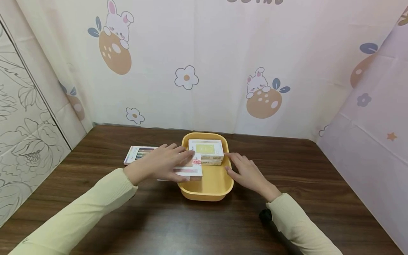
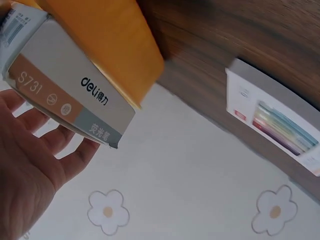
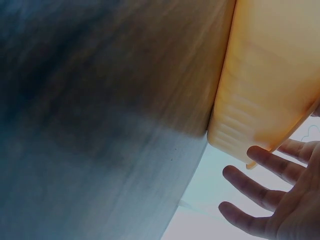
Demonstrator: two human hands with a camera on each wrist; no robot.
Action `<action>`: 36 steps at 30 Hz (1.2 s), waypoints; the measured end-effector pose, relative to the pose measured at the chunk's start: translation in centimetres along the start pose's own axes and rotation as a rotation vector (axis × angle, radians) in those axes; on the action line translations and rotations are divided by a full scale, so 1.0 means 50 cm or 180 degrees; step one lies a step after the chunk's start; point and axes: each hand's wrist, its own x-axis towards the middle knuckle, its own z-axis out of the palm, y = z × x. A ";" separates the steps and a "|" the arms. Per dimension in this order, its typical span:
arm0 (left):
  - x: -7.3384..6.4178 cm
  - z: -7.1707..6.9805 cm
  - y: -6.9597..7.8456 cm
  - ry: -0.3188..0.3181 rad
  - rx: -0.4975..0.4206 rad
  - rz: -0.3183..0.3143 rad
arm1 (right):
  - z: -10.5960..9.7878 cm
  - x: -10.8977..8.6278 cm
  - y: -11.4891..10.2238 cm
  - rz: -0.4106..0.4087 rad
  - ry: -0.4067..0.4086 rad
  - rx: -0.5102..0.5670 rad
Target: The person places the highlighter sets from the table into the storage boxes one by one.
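Observation:
My left hand (image 1: 160, 163) grips a white, orange and grey box of highlighters (image 2: 70, 82) marked "deli" and S731. The box overlaps the left rim of a yellow plastic basket (image 1: 205, 197) in the head view. Inside the basket, toward its far end, white boxes (image 1: 205, 148) lie stacked, the top one with a yellow-green panel. At the basket's right side is my right hand (image 1: 248, 173), its fingers spread and fingertips right at the rim. In the right wrist view the fingers (image 3: 250, 187) look relaxed and hold nothing.
A flat white box of coloured pens (image 1: 135, 156) lies on the dark wooden table (image 1: 296, 170), left of the basket and partly behind my left hand. A printed curtain (image 1: 216, 71) hangs along the table's back edge, with more cloth at both sides.

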 end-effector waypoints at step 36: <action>0.119 0.040 0.074 0.0043 0.0167 0.0035 | -0.005 0.000 0.000 0.0094 -0.0125 0.0095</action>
